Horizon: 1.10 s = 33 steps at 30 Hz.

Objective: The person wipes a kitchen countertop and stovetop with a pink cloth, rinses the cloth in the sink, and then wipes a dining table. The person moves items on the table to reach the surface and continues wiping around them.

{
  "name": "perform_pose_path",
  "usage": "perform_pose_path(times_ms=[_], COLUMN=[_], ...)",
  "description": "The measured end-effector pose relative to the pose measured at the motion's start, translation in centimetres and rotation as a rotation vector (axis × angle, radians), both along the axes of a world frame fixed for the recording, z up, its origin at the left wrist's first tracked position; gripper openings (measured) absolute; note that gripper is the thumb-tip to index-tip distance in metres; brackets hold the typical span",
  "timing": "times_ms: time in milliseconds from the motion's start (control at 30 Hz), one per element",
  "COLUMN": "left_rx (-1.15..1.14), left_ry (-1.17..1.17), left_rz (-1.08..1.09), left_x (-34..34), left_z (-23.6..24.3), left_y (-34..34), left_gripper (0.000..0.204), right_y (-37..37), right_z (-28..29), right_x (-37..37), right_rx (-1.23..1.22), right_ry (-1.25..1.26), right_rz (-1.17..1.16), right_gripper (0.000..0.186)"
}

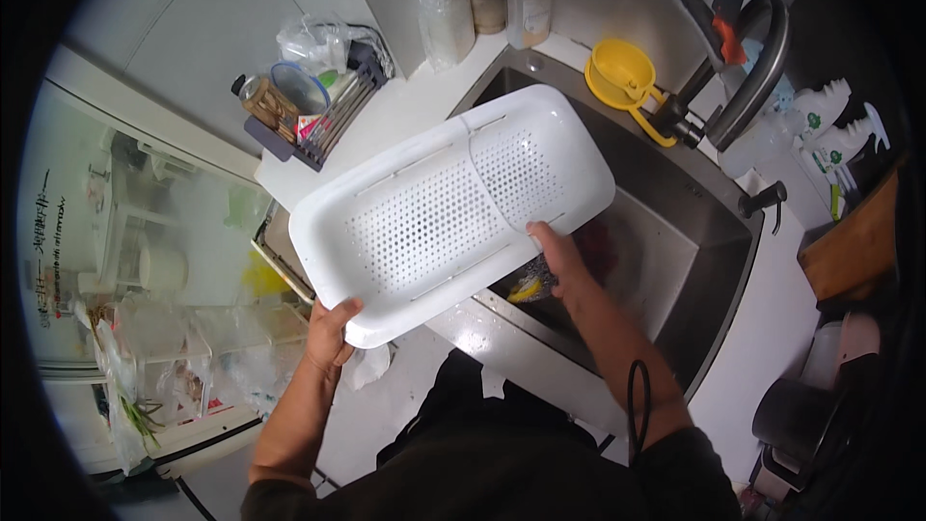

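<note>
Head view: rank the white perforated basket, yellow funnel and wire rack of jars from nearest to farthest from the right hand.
1. White perforated basket: touching the right hand, held over the sink.
2. Yellow funnel: beyond the sink's back edge, beside the faucet.
3. Wire rack of jars: far left, on the counter.

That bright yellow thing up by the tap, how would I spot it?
Start at the steel sink and follow its far rim to the curved faucet. Just left of the faucet sits a yellow funnel-shaped cup with a long handle, the only bright yellow piece on that rim.
</note>
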<state>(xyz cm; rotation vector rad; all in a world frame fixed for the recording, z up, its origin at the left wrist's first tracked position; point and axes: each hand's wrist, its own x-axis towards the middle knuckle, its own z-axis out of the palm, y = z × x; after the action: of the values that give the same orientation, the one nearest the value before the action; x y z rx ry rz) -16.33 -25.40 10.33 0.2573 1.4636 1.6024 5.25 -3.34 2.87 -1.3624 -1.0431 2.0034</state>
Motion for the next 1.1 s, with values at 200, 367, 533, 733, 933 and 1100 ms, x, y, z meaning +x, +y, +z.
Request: perform_pose_path(times_ms=[200, 367, 533, 733, 933, 1100], left_rx=[0.011, 0.139, 0.204, -0.157, -0.516, -0.654], left_ry=[-0.110, -0.202, -0.215, -0.140, 0.184, 0.338], left_rz=[0.080, 0.176, 0.305, 0.044, -0.337, -0.367], left_x=[0.7, 4.4, 6.5, 3.4, 1.0, -1.0], left_z=[-1.1, -4.8, -7.6, -8.4, -8.0, -7.3], left_y=[-0.3, 3.5, 8.3, 7.9, 8.9, 9.5], left_gripper=[0.046, 0.046, 0.028, 0.029, 0.035, 0.033], right_y=[2.6, 7.5, 12.6, 16.2, 16.2, 15.7], right_z=[-1.0, -2.2, -3.8, -4.8, -4.9, -5.6], right_x=[-2.4, -3.0, -3.1, -3.0, -2.8, -3.2], right_rx=[-0.108, -0.023, 0.124, 0.212, 0.283, 0.362], right_ry=[0.276, 0.157, -0.036, -0.149, -0.305, -0.376], right_rz=[0.050, 0.056, 0.092, 0.095, 0.089, 0.105], right_gripper=[0.056, 0.053, 0.045, 0.041, 0.045, 0.054])
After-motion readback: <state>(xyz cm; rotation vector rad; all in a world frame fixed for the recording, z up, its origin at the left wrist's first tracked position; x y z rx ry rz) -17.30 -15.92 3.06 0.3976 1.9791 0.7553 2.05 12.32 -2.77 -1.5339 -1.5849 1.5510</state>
